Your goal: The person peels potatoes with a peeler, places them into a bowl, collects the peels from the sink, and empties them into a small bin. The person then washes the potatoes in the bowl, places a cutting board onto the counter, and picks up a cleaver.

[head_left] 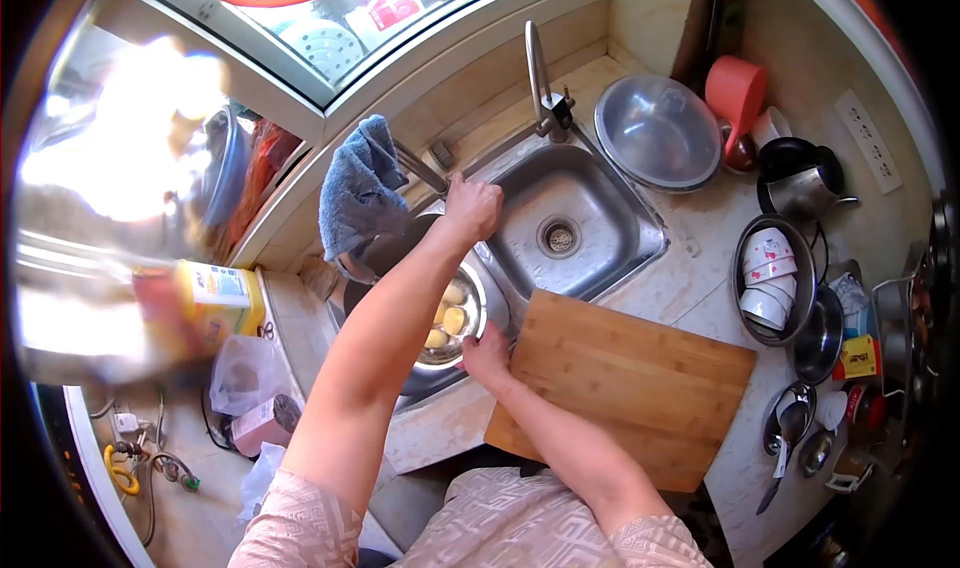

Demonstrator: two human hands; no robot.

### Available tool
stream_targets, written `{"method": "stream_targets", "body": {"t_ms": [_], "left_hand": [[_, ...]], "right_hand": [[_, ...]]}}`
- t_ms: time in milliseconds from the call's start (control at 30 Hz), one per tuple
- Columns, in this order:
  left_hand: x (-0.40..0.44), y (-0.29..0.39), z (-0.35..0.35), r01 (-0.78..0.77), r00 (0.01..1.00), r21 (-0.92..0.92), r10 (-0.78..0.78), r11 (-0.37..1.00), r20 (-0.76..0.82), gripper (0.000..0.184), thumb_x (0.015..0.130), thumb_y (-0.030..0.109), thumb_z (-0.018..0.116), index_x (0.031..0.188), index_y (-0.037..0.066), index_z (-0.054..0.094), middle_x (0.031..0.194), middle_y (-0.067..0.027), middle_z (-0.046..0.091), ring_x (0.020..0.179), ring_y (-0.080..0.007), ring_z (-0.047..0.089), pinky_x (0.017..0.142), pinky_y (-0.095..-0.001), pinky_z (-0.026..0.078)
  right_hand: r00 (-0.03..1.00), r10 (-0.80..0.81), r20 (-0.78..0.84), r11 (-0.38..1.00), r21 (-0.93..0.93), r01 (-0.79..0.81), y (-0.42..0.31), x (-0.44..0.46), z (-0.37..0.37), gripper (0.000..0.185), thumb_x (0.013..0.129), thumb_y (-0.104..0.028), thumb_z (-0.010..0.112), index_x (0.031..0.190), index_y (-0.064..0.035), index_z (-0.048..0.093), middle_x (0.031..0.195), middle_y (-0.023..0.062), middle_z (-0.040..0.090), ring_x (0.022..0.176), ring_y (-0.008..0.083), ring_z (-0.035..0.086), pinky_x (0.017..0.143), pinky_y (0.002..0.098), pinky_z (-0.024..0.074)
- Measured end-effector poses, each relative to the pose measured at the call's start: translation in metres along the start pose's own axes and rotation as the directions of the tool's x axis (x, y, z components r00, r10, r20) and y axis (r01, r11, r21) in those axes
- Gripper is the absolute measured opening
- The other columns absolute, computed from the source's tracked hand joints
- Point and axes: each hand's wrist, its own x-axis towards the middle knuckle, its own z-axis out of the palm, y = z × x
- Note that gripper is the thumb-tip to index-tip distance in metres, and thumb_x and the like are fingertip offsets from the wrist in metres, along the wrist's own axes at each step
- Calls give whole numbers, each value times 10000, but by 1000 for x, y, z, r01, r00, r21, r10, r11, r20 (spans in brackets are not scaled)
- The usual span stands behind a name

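Note:
My left hand (473, 208) is closed at the near end of a slanting metal faucet pipe (422, 168), above the divider between the sink basins. A blue-grey cloth (360, 188) hangs over the far part of that pipe. Low in the left basin, a round metal bowl (478, 290) holds several peeled yellow potatoes (453, 320), partly hidden by my left forearm. My right hand (487, 355) grips the bowl's rim on its near right side, fingers partly out of sight. Beside that wrist lies a wooden cutting board (620, 388).
The right sink basin (610, 213) shows its drain, with another faucet (540, 78) behind it. Nested basins (658, 133) and a red dipper (735, 93) stand at the back right. A bowl of white cups (768, 278), pans and ladles line the right. A yellow container (220, 298) stands left.

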Motion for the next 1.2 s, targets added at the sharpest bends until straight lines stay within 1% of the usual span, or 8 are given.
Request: {"method": "stream_targets", "body": {"t_ms": [100,200,300,433,633,700,1033,1200], "left_hand": [[2,0,-2,-32,999,21,31,999,20,168,774,143,506,703,103,653,714,-133,653,715,-282,649,769,-428,395],[2,-1,-4,-36,998,27,34,999,59,172,777,148,505,697,105,651,713,-132,653,715,-283,649,746,-427,397],[5,-2,1,-5,998,10,4,1000,62,135,747,212,597,679,110,653,744,-133,656,738,-298,638,771,-464,379],[6,-2,3,-3,999,11,2,1000,50,125,745,217,603,695,118,660,752,-121,659,753,-292,639,781,-463,374],[7,-4,1,-7,992,18,5,1000,124,128,751,242,619,736,128,674,772,-110,661,778,-290,637,801,-466,364],[5,-2,-2,-35,996,36,32,999,79,150,751,141,522,734,113,669,764,-127,669,747,-278,654,769,-424,398],[1,-1,-10,-95,992,70,88,993,89,117,716,134,547,726,131,663,764,-115,669,761,-259,657,805,-440,383],[1,0,-18,-8,997,99,1,995,72,83,687,193,659,745,136,673,784,-96,677,783,-250,665,838,-463,377]], "right_hand": [[993,-121,-12,975,-190,116,-4,-2,-7,110,803,-42,515,879,37,509,647,188,619,477,273,636,466,348,521],[995,49,84,997,49,-53,-19,-8,-12,114,800,-39,512,877,45,513,643,197,621,472,275,635,449,347,518],[991,70,112,996,56,-76,-29,-10,-19,116,798,-44,515,872,46,514,649,202,622,468,275,634,455,351,520],[999,2,47,1000,20,-3,-20,-7,-14,116,797,-48,519,868,44,517,661,203,625,474,275,635,458,357,521],[992,66,103,994,80,-75,-28,-11,-18,120,792,-48,523,865,47,517,665,188,621,482,268,638,456,355,518],[995,43,91,996,69,-50,-24,-10,-15,118,792,-46,522,866,46,517,667,186,622,483,266,638,454,353,517],[993,72,90,996,39,-75,-26,-13,-14,113,805,-64,530,868,29,522,691,183,619,478,269,633,502,353,519],[992,52,113,999,0,-52,-28,-13,-17,109,805,-72,528,853,23,503,687,181,609,483,263,632,500,367,515]]}}
